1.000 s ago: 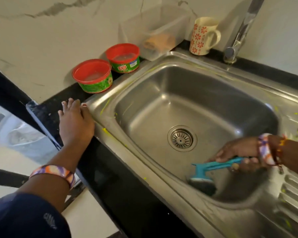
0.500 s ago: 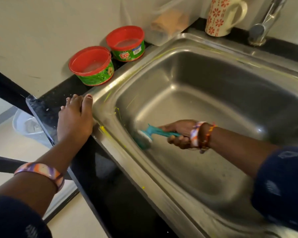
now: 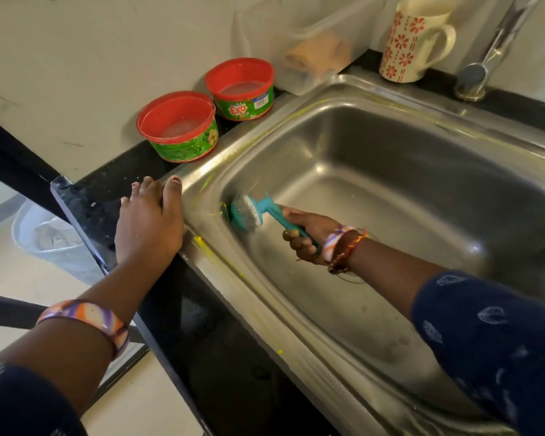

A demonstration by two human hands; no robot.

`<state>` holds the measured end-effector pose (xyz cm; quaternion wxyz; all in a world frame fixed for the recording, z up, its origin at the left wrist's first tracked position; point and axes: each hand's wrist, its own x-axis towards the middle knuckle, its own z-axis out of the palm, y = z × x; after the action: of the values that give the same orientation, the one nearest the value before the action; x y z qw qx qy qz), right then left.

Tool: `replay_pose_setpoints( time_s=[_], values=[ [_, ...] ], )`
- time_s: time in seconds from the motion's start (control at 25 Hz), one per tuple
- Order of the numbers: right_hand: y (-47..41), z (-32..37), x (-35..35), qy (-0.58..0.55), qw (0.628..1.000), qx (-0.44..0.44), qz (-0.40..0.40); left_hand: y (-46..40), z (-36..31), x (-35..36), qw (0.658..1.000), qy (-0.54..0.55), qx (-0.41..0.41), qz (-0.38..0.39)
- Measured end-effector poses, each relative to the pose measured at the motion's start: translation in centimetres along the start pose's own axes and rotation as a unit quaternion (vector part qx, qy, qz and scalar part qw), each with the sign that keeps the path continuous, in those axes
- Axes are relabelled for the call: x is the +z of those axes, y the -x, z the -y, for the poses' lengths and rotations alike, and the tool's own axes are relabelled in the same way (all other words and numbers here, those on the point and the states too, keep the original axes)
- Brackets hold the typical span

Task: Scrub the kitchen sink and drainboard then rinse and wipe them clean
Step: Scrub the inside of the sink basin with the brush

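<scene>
The steel sink (image 3: 390, 196) lies between your hands, its basin under your right forearm. The black counter (image 3: 202, 341) runs under your left hand (image 3: 148, 221), which rests flat, fingers straight, holding nothing, thumb on the sink's rim. Your right hand (image 3: 307, 237) grips the teal scrub brush (image 3: 249, 212) by its handle; its head presses the basin wall just beside your left thumb. Two red-rimmed tubs (image 3: 178, 125) stand beyond your left fingertips.
</scene>
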<state>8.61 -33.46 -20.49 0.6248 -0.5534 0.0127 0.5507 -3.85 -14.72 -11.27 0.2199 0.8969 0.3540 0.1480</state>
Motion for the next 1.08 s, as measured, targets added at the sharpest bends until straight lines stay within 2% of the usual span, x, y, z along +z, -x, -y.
replay_pose_setpoints(
  time_s=[0.12, 0.2, 0.28, 0.36, 0.4, 0.48, 0.56, 0.64, 0.72, 0.84, 0.96, 1.0, 1.08],
  values=[
    [0.4, -1.1, -0.8, 0.17, 0.984, 0.05, 0.007, -0.2, 0.1, -0.1, 1.0, -0.001, -0.002, 0.003],
    [1.9, -1.3, -2.6, 0.233, 0.96, 0.155, 0.016, -0.1, 0.2, 0.0, 1.0, 0.002, -0.001, 0.009],
    [3.8, -0.6, -4.4, 0.301, 0.917, 0.259, 0.026, 0.0, 0.2, 0.1, 1.0, 0.005, -0.001, 0.011],
    [5.8, -0.6, -5.9, 0.336, 0.882, 0.329, 0.044, 0.1, 0.3, 0.0, 1.0, 0.007, -0.006, 0.011],
    [6.5, -0.8, -6.5, 0.32, 0.88, 0.345, 0.058, 0.2, 0.2, -0.1, 1.0, 0.008, -0.007, 0.01],
    [6.2, -1.9, -6.6, 0.238, 0.918, 0.31, 0.069, 0.2, -0.1, -0.2, 1.0, 0.012, -0.005, 0.01],
    [3.7, -2.1, -3.8, 0.083, 0.974, 0.205, 0.054, 0.2, -0.3, -0.1, 1.0, 0.019, -0.006, 0.009],
    [1.6, -1.1, 0.3, -0.066, 0.99, 0.108, 0.061, 0.3, -0.1, -0.1, 1.0, 0.013, -0.007, 0.006],
    [1.2, 0.2, 1.5, -0.135, 0.986, 0.063, 0.075, 0.0, -0.2, -0.2, 1.0, 0.013, 0.002, 0.001],
    [1.9, 1.1, 0.7, -0.056, 0.994, 0.038, 0.09, -0.2, -0.2, 0.0, 1.0, 0.011, -0.016, 0.002],
    [1.8, 1.9, 1.6, 0.036, 0.999, -0.022, -0.022, 0.2, -0.5, 0.0, 1.0, 0.006, -0.012, 0.008],
    [1.9, 2.1, 2.2, 0.023, 0.999, -0.032, -0.029, 0.2, -0.4, 0.0, 1.0, 0.004, -0.013, 0.008],
    [2.5, 2.4, 3.0, -0.026, 0.998, -0.045, 0.017, -0.1, -0.1, 0.0, 1.0, 0.004, -0.018, 0.011]
  ],
)
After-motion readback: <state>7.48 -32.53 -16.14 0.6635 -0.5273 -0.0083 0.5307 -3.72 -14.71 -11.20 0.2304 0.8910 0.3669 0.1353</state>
